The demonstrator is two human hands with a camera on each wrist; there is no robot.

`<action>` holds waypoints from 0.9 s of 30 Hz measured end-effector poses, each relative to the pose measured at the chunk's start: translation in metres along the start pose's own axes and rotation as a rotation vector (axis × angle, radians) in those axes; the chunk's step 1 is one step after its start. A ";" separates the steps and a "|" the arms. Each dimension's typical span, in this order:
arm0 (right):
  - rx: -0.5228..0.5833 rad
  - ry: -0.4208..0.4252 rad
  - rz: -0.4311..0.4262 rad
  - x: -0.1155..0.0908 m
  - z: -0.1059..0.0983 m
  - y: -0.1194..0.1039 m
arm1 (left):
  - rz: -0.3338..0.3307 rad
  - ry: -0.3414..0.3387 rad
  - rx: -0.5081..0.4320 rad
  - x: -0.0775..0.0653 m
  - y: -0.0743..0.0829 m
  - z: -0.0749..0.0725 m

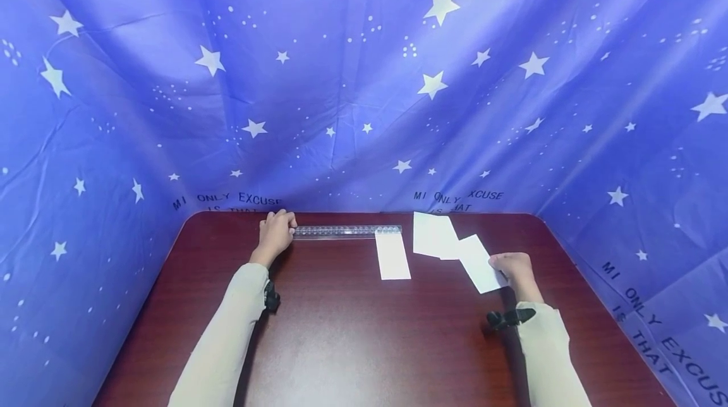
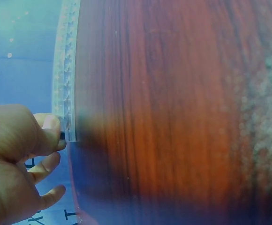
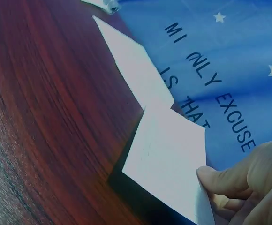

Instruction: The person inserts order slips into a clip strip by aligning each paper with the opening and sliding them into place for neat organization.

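My left hand [image 1: 277, 231] pinches the left end of a clear plastic ruler [image 1: 347, 230], which lies along the table's far edge. In the left wrist view, the thumb presses near the ruler's end [image 2: 66, 93] while the other fingers curl beside it. At the right, my right hand [image 1: 514, 270] pinches a white paper card [image 1: 480, 265] by its edge, thumb on top. That card is tilted, with a shadow under its near side in the right wrist view. Its far corner overlaps other white cards [image 1: 433, 234]. A single white card [image 1: 392, 256] lies below the ruler's right end.
The dark red-brown wooden table [image 1: 341, 331] has rounded far corners. A blue cloth [image 1: 341, 110] with stars and printed letters hangs close behind it and along both sides. Dark wrist straps [image 1: 272, 297] sit over pale sleeves [image 1: 218, 337].
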State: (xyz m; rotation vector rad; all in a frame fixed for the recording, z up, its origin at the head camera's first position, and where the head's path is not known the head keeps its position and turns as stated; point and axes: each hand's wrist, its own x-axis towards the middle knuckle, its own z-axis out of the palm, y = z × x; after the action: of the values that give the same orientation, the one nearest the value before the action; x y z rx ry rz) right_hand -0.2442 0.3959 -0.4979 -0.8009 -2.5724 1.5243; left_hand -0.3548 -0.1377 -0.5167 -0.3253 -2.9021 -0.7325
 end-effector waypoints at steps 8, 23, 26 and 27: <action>0.131 -0.090 0.064 -0.005 0.004 -0.010 | -0.017 -0.003 -0.006 0.003 0.002 -0.002; 0.204 -0.285 0.089 -0.012 0.052 -0.035 | -0.016 0.005 0.002 0.003 -0.003 -0.002; 0.194 -0.313 0.080 -0.015 0.061 -0.038 | -0.024 -0.006 -0.001 0.003 0.000 -0.002; 0.190 -0.325 0.073 -0.016 0.063 -0.039 | -0.024 -0.009 -0.001 0.003 0.001 -0.001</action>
State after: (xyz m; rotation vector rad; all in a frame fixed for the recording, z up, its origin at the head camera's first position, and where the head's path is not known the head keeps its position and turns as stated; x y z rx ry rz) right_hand -0.2647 0.3228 -0.4947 -0.6824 -2.5738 2.0365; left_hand -0.3574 -0.1367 -0.5142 -0.2953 -2.9189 -0.7376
